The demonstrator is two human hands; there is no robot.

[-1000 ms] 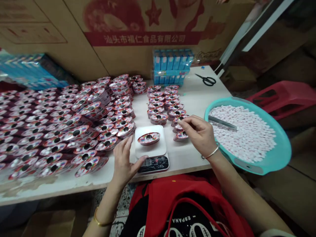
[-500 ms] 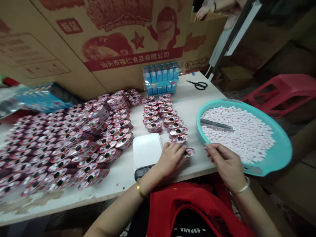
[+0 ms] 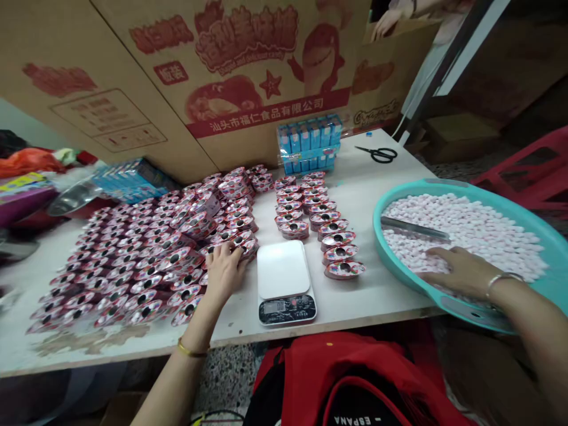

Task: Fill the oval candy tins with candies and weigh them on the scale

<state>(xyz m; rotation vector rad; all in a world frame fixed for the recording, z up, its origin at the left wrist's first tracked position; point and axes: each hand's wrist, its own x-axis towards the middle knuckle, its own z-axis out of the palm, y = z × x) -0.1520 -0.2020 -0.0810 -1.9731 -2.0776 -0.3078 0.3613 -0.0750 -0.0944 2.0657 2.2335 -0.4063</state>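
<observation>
- The worktop point(image 3: 355, 296) carries everything: a broad spread of small oval tins point(image 3: 133, 260) over its left half, and a double row of the same tins point(image 3: 310, 207) running from the middle toward the back edge.
- The teal basin point(image 3: 399, 272) overhangs the right front corner, heaped with small pink-and-white candies point(image 3: 479, 231); a metal scoop point(image 3: 415, 228) lies on them.
- The white scale point(image 3: 283, 269) sits near the front edge, between the tin spread and the rows, its platform bare.
- My left hand point(image 3: 224, 269) rests spread, fingers loosely open, on the tins at the right edge of the spread, just beside the scale. I cannot tell whether it has closed round one yet.
- My right hand point(image 3: 461, 272) lies flat and open on the candies at the near wall of the basin, holding nothing that I can see.
- The tin under my left fingers point(image 3: 235, 251) is shallow, glossy, printed red and pink, with a dark round hole in its top.
- To do this well, I judge I should pinch one tin by its rim so its neighbours stay put, and gather candies in a cupped palm without spilling over the basin's wall.
</observation>
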